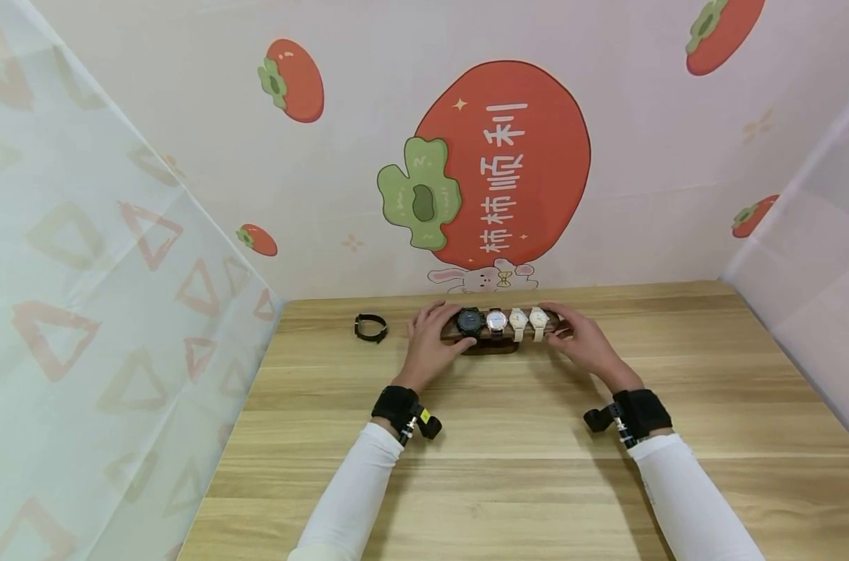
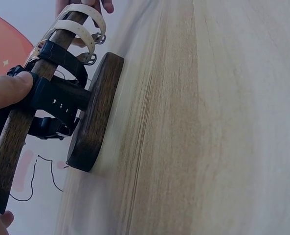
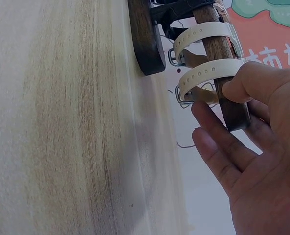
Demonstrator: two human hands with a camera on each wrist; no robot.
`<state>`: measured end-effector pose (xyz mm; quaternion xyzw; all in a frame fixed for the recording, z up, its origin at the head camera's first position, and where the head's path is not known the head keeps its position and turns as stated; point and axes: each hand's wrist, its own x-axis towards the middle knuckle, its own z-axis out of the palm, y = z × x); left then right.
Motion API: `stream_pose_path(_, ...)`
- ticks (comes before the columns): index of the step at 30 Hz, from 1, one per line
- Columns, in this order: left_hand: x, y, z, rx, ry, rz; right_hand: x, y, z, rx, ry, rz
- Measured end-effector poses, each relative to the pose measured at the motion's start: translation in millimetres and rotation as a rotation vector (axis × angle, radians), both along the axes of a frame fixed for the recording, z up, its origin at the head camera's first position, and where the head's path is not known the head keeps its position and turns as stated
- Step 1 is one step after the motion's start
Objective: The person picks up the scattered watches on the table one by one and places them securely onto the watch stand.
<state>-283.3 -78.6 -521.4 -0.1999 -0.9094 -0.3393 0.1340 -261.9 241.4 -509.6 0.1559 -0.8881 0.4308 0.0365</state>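
A dark wooden watch stand (image 1: 490, 350) stands near the back of the table, its crossbar (image 2: 9, 156) raised over a rounded base. From left to right the bar carries a large black watch (image 1: 470, 321), a silver-cased watch (image 1: 496, 321) on a dark strap and two white watches (image 1: 518, 320). My left hand (image 1: 429, 343) holds the bar's left end, its thumb (image 2: 10, 90) against the black watch's strap. At the right end, my right hand (image 1: 584, 339) grips the bare tip of the bar beside the outer white watch, thumb in front and fingers behind.
A black watch or band (image 1: 357, 326) lies by itself on the wooden table (image 1: 508, 483), left of my left hand. Behind the stand rises a printed backdrop (image 1: 340, 171) with persimmon pictures. Patterned side walls (image 1: 115, 327) border the table.
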Motion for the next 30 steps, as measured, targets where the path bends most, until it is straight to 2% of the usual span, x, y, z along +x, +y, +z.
stream_pose_path(18,-0.7,0.4,-2.6,0.019,0.009,-0.011,0.7,-0.2,0.2,0.005,-0.003,-0.010)
stream_pose_path(30,2.2,-4.2,-1.5,0.046,-0.032,-0.031,0.7,-0.3,-1.7,0.002,0.010,0.011)
